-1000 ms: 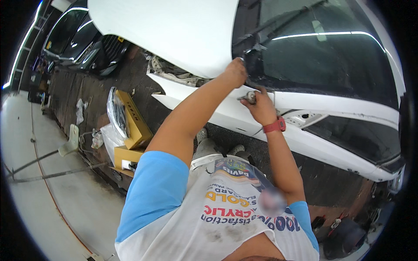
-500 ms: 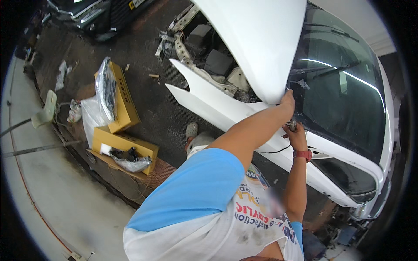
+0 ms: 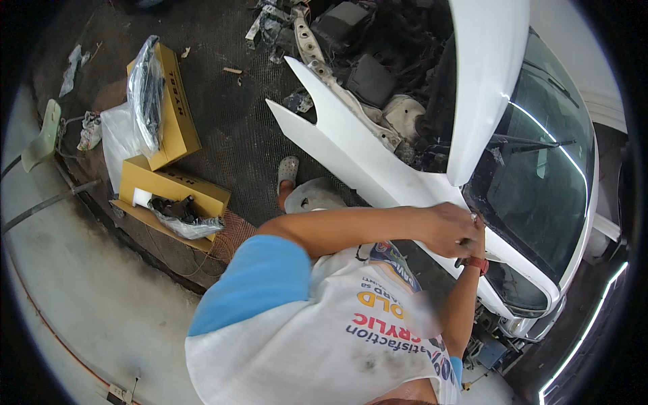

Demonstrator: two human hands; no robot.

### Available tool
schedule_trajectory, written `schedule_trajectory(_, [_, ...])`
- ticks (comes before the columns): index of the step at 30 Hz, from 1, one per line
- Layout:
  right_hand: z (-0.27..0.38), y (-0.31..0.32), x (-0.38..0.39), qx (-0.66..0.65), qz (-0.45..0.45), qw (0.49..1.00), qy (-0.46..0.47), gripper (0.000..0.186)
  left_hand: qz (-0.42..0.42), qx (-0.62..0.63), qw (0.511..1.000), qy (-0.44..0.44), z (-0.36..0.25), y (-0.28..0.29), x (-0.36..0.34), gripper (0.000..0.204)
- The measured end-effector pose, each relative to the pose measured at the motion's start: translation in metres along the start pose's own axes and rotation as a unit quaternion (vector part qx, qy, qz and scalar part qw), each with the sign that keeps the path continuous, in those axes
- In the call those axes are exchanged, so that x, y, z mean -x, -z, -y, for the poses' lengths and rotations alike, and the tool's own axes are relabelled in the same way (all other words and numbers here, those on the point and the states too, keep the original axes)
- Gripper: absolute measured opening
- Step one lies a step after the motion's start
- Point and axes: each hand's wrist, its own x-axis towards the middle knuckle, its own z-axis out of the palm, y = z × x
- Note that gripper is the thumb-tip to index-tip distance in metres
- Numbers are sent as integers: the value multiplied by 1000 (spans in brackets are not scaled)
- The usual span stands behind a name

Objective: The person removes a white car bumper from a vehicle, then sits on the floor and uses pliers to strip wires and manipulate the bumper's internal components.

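My left hand (image 3: 447, 228) reaches across from the left, its fingers curled in against my right hand (image 3: 478, 236). The right hand, with a red watch (image 3: 480, 264) on its wrist, is closed and partly covered by the left. A small shiny metal bit (image 3: 474, 217) shows where the fingers meet, and a dark piece (image 3: 461, 262) shows below them; their kind is hidden. Both hands are over the white fender (image 3: 385, 172) of a car, near the rear corner of its raised white hood (image 3: 482, 88). The windshield (image 3: 540, 175) lies to the right.
The engine bay (image 3: 378, 74) is exposed beyond the fender. On the dark floor at left are cardboard boxes (image 3: 177, 111) with plastic-wrapped parts (image 3: 146, 101). A pale green stand pad (image 3: 42, 135) is farther left. A foot in a grey clog (image 3: 288, 169) stands by the fender.
My left hand has left the hood's corner and come nearer, onto my right hand. The view has shifted, so the car sits farther right. The metal tool seen in my right hand earlier is now mostly hidden.
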Motion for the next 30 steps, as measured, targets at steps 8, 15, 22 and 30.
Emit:
schedule_trajectory(8, [129, -57, 8, 173, -40, 984, -28, 53, -285, -2, 909, 303, 95, 117, 101, 32])
schedule_trajectory(15, [160, -79, 55, 142, -59, 988, -25, 46, -166, -231, 929, 235, 208, 176, -18, 32])
schedule_trajectory(22, [153, -116, 102, 135, -100, 984, -66, 37, 63, -431, 886, 161, 255, 175, -120, 33])
schedule_trajectory(30, [101, -123, 152, 11, -146, 983, -112, 27, 108, -470, 860, 165, 256, 172, -136, 33])
